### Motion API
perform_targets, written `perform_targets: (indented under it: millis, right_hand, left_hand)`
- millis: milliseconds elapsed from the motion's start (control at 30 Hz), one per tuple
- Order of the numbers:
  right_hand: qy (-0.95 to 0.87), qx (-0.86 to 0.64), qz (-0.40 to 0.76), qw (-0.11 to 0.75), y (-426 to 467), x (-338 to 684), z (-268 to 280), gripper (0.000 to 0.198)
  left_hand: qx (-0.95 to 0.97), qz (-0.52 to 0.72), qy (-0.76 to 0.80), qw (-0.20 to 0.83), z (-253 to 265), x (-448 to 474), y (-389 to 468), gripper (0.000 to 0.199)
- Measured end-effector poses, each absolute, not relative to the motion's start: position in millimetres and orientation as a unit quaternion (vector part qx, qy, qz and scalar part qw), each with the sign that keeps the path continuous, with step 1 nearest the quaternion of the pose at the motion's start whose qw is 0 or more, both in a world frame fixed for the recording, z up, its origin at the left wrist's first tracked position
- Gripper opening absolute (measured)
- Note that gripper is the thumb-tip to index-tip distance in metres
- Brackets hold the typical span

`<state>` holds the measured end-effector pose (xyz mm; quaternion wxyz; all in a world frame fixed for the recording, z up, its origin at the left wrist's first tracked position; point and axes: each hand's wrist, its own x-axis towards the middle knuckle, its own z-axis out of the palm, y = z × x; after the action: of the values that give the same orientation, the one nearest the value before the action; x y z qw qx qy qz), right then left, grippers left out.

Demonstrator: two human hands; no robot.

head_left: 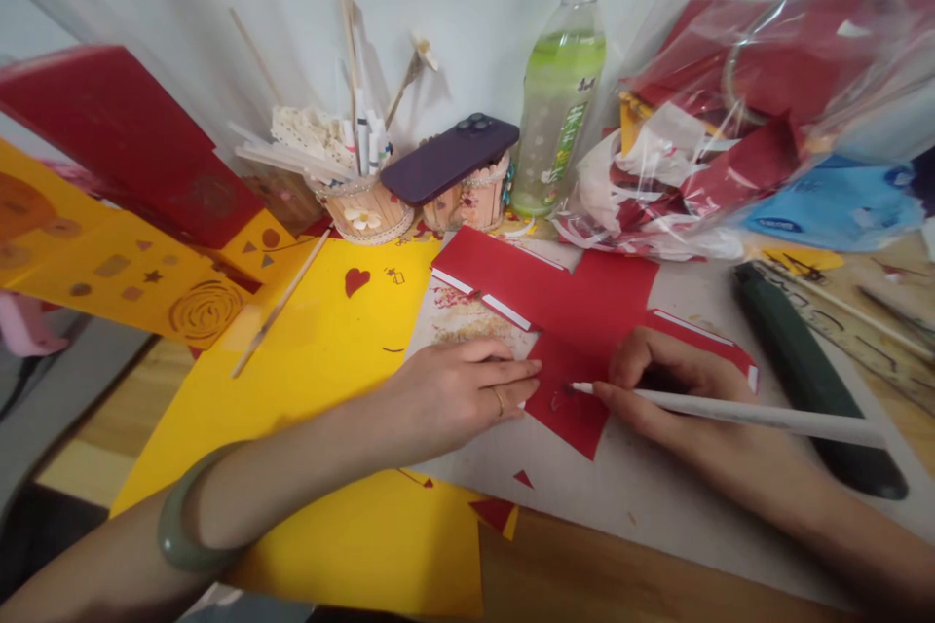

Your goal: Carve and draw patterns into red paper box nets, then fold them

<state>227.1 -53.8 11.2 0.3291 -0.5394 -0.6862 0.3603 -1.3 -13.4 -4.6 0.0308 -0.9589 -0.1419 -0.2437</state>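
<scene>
My right hand (679, 380) grips a slim white pen-like tool (760, 416), its tip touching the lower flap of a red cross-shaped cut paper (606, 297). Whether the tip is a nib or a blade I cannot make out. Small marks show on the red near the tip. My left hand (471, 384) lies flat, fingers stretched out, with the fingertips on the left edge of that flap. White strips line several edges of the red paper. Underneath is a grey board (701, 506), with a large yellow sheet (351, 516) under my left forearm.
A dark phone (453, 156) rests across decorated cups by a green drink bottle (559, 97). A clear bag of scraps (687, 146) sits at back right, near a dark green box cutter-like case (810, 380). Red and yellow card pieces (131, 146) stand left; a thin stick (281, 307) lies nearby.
</scene>
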Motion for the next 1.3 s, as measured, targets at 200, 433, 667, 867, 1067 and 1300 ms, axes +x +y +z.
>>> perform_targets:
  millis: [200,433,667,867,1067,1300]
  right_hand:
    - [-0.694,-0.541,0.336,0.335,-50.3,225.1,11.7,0.021]
    - [-0.704,-0.533,0.370,0.289,-47.7,218.8,14.1,0.023]
    - [-0.708,-0.530,0.367,0.288,-48.4,218.5,7.6,0.026]
    - [-0.707,-0.529,0.374,0.284,-49.0,218.0,9.7,0.028]
    - [-0.713,-0.529,0.369,0.277,-47.6,217.7,9.0,0.028]
    - [-0.715,-0.529,0.360,0.283,-49.5,221.0,8.6,0.024]
  left_hand:
    - [-0.959,-0.243,-0.147,0.020,-4.5,-3.4,-12.6,0.021]
    - [-0.964,-0.225,-0.144,-0.004,-5.3,-5.4,-10.1,0.020]
    - [-0.958,-0.246,-0.147,-0.016,-3.9,-6.1,-10.3,0.021]
    - [-0.955,-0.254,-0.151,-0.018,-2.7,-5.5,-10.5,0.022]
    - [-0.954,-0.260,-0.147,-0.025,-4.9,-5.9,-10.4,0.021]
    - [-0.956,-0.253,-0.149,-0.023,-5.3,-5.5,-10.4,0.019]
